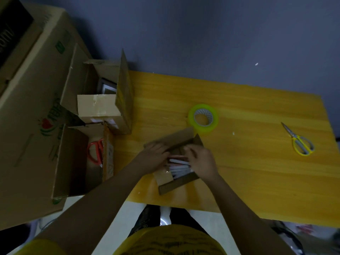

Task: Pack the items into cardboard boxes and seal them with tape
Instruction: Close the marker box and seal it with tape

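Now | left hand [153, 157], right hand [199, 159] both curled, holding items [179, 167] in box [176, 184]

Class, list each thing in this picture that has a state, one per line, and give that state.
Small cardboard box: open, white items inside.
Left hand: on the box's flap.
Right hand: fingers curled in the box.
Yellow-green tape roll: flat, untouched.
Yellow-handled scissors: closed.
Red-handled scissors: in an open carton.
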{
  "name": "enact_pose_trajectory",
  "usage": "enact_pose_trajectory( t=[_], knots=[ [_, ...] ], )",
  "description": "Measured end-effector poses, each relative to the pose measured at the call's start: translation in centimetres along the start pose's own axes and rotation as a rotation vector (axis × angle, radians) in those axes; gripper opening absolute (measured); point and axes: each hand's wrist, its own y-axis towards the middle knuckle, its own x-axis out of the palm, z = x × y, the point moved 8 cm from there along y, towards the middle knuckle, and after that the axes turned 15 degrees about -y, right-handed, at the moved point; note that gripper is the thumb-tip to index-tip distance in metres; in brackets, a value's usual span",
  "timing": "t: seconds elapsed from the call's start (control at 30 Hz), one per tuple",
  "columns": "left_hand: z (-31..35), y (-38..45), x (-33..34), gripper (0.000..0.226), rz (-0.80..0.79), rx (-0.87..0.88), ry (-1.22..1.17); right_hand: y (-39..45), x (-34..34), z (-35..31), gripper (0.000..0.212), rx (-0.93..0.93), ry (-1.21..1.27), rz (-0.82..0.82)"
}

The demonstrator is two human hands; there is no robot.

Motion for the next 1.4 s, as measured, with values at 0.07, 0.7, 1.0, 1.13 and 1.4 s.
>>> enact_pose_trajectory(
  t=[0.07,0.7,1.0,1.13,1.4],
  knots=[
    [1.6,1.2,-1.6,0.044,0.081,0.013,-0.054,-0.7,-3.5,2.3,0.015,0.09,-0.04,0.255],
    [2.5,3.2,4.8,0.031,0.234,-0.824,-1.635,-2.4,3.7,6.2,0.031,0.263,0.146,-0.18],
    [2.1,2.6,8.0,0.027,0.294,-1.003,-1.901,-2.1,6.7,8.3,0.042,0.405,0.243,-0.241],
    [2.4,2.5,8.4,0.04,0.241,-1.046,-2.002,-2.0,6.7,8.5,0.037,0.391,0.252,-0.258],
    [1.9,2.2,8.6,0.028,0.228,-1.071,-1.853,-0.7,7.5,8.4,0.026,0.425,0.08,-0.393]
  ],
)
